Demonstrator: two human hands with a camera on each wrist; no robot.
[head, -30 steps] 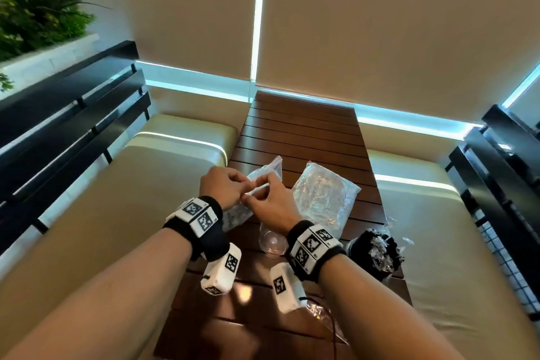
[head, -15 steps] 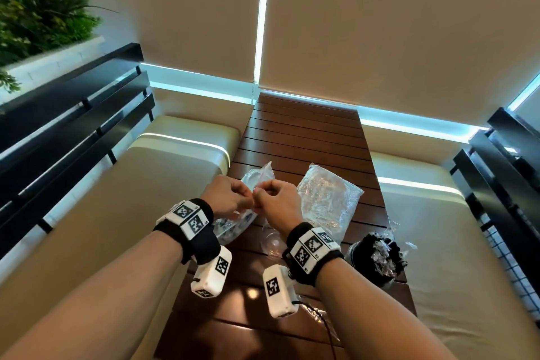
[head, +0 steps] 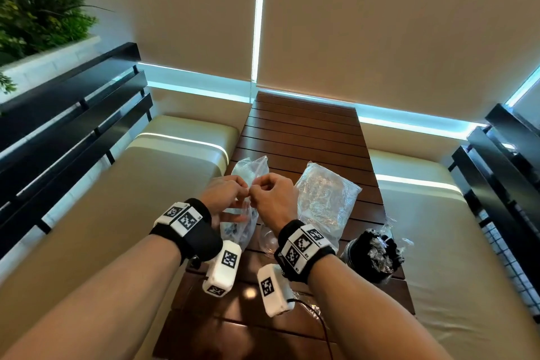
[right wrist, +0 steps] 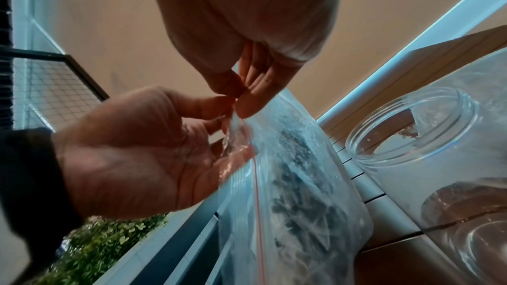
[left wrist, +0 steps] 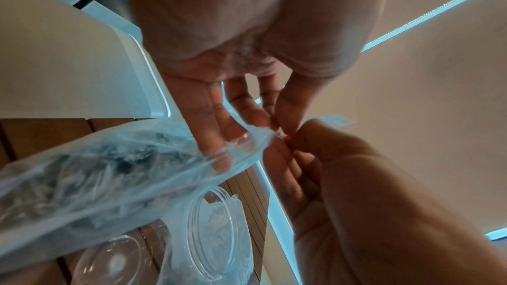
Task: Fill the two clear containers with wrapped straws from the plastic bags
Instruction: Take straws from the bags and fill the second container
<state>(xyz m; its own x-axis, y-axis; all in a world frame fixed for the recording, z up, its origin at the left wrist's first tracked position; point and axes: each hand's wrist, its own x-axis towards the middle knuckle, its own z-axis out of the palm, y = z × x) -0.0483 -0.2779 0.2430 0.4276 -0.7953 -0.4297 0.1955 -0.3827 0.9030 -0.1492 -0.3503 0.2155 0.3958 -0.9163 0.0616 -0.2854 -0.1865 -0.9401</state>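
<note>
Zip-top bag (head: 244, 207): held above the near left part of the slatted wooden worktop (head: 304, 137), its top edge pinched between both hands. The left hand (head: 223, 196) is seen with thumb and forefinger closed on the bag's mouth; its remaining fingers (left wrist: 216, 120) are extended behind the film. The right hand (head: 273, 199) is seen with its fingers curled, thumb and forefinger nipping the same edge directly beside the left fingertips, so that the two pinches touch or nearly touch. The bag hangs below the fingers, slanting down toward the worktop.

Appearance: clear, thin, crinkled plastic with a fine red line (right wrist: 257, 203) running across just under the mouth. Dark wrapped straws (right wrist: 296, 192) are bunched in the lower part; single pieces cannot be counted.

Clear container, first (right wrist: 417, 129): a round, wide-mouthed jar with a threaded neck, standing on the worktop just right of the held bag, under the right wrist. Nothing but a few specks on its wall can be made out inside.

Clear container, second (head: 369, 256): standing at the worktop's near right edge, packed with dark wrapped straws whose shiny wrapper ends stick out at the top.

Second plastic bag (head: 324, 199): lying flat on the worktop between the two containers and farther back; crumpled and transparent, contents not discernible.
</note>
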